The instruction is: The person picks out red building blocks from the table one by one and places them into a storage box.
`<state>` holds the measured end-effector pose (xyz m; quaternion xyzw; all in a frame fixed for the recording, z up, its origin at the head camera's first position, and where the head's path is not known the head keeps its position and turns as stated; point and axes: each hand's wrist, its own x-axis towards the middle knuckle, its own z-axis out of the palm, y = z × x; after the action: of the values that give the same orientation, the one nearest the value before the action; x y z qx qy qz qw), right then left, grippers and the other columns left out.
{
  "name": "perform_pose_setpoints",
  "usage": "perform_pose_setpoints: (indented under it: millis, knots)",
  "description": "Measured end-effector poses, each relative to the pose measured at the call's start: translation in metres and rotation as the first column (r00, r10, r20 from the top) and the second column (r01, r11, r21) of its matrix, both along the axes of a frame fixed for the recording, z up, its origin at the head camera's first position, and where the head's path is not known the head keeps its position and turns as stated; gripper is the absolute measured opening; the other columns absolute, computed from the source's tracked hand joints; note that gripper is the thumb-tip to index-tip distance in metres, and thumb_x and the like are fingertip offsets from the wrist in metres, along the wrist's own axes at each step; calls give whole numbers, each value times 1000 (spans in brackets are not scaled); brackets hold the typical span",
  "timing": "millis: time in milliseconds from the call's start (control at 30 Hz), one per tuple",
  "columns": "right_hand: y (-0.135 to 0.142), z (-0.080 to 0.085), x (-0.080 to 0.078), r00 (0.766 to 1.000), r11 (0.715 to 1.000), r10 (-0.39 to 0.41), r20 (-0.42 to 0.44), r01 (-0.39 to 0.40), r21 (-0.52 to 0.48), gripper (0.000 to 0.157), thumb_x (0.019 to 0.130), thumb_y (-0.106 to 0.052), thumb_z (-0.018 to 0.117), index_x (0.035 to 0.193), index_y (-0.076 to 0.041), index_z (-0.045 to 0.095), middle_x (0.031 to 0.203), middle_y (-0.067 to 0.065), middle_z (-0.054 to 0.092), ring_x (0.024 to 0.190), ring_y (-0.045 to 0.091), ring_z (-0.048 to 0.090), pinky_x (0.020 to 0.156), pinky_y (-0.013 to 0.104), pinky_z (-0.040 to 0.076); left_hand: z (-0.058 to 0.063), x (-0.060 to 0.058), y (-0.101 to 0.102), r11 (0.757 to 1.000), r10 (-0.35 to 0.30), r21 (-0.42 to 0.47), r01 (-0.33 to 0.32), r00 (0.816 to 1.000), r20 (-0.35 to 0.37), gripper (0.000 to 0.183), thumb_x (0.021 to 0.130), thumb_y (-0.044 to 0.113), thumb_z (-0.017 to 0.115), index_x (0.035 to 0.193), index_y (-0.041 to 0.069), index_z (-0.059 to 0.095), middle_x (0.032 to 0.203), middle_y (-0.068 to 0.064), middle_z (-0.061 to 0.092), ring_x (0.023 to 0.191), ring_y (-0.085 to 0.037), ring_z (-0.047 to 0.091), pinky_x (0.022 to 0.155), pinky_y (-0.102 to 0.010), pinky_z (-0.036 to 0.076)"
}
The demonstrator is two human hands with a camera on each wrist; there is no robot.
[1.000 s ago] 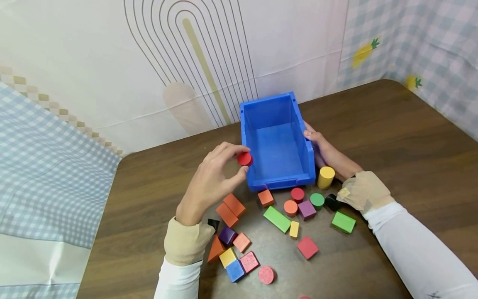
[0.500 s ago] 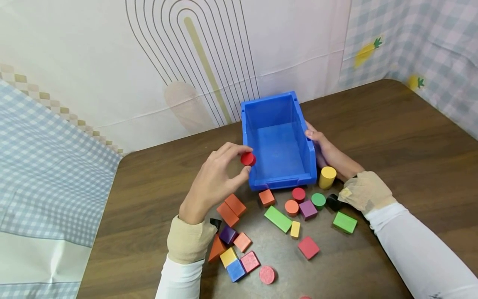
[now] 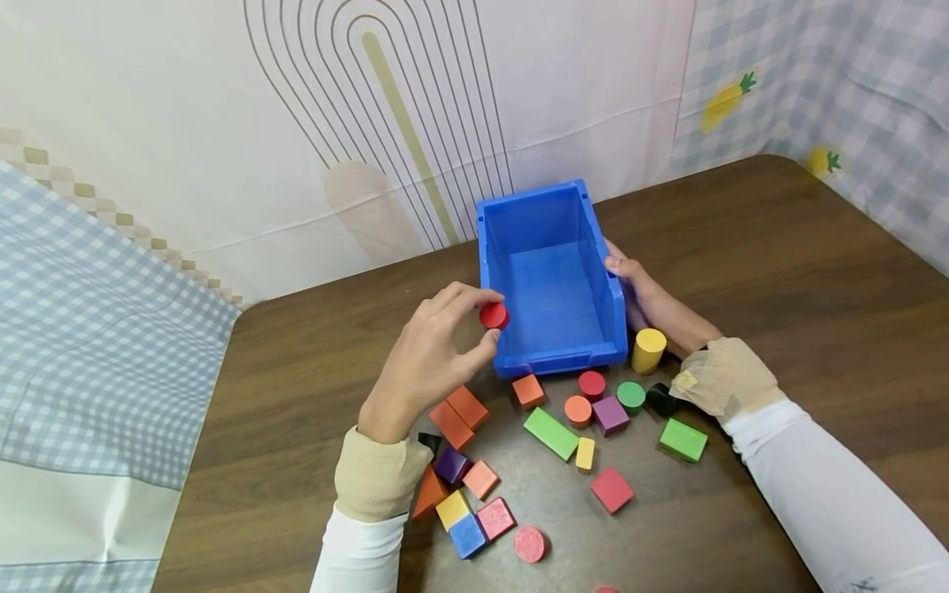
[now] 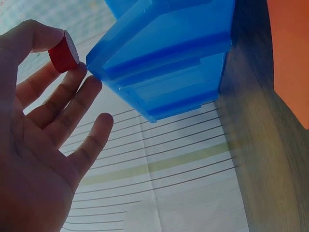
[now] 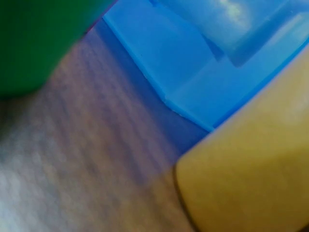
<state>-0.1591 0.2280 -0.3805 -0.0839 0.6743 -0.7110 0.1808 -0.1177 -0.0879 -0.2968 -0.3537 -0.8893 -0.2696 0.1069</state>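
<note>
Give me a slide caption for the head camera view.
Left hand pinching a red disc by a blue bin, right hand against its side, colored blocks on the table.

A cloth-screened indoor corner is showing here, though whether it is belonging to a home or a lab is staying unclear. A wood-grain desk [image 3: 296,371] is standing before a pale sheet [image 3: 586,82] printed with arched lines; a blue-checked cloth [image 3: 96,346] is covering the left, and a fruit-printed checked cloth [image 3: 875,123] is enclosing the far right.
</note>
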Motion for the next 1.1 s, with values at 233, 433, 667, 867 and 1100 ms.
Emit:
perform_pose_setpoints:
  millis: [233,433,667,867,1100]
  knots:
    - [0,-1,0,1000,1000,-9,25,8,21,78,102,-67,37,166,-50,-4,177,-3,-3,158,42,14,119,75,20,-2,-1,6,999,-19,-48,16,998,-61,34,95,18,70,128,10,71,115,-1,68,105,-19,59,94,-39,49]
    - [0,-2,1,999,1000,-5,33,5,-8,78,102,-66,38,166,-50,-3,177,-3,-3,157,42,14,119,75,19,-4,-3,8,996,-28,-87,20,995,-100,33,95,20,71,127,10,71,116,-3,69,108,-21,58,92,-39,50]
    - [0,-1,1,1000,1000,-8,19,9,-14,79,102,-65,38,167,-48,-4,177,-3,-3,158,41,13,120,75,16,-2,-5,11,995,-41,-100,29,992,-121,34,94,20,71,126,10,71,115,-3,69,105,-21,58,90,-40,49]
    - [0,-1,0,1000,1000,-11,18,11,-13,79,102,-65,38,167,-48,-5,177,-3,-4,158,41,12,120,75,16,-2,-6,11,993,-55,-111,40,990,-132,34,94,20,72,126,9,71,115,-4,69,103,-23,59,94,-42,49]
    - [-1,0,-1,1000,1000,-12,17,12,-15,80,102,-64,38,167,-46,-5,177,-2,-4,158,41,12,120,75,15,-1,-9,12,993,-67,-106,54,990,-124,34,95,20,71,127,8,70,115,-4,68,104,-22,59,98,-41,49]
